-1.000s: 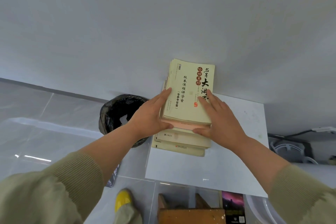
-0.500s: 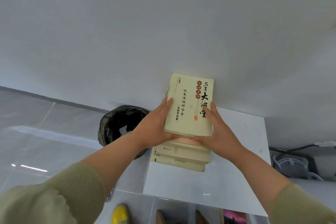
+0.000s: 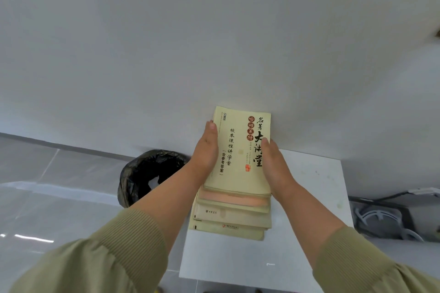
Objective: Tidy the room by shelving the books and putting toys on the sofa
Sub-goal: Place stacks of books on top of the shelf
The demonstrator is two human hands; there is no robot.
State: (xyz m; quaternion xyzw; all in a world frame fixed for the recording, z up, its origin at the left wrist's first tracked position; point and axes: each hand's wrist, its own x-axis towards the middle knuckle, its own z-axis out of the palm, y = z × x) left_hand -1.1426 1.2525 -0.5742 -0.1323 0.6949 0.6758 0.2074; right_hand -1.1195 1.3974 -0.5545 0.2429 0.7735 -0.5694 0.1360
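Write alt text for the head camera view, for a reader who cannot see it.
A person's left hand and right hand, fingers straight, press the two sides of a stack of pale yellow books on a white table against a white wall. A bin lined with a black bag stands on the floor to the left.

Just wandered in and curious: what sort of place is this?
Likely a plain home or office room: a stack of books on a white table against a bare wall, and a black-lined bin on a tiled floor.
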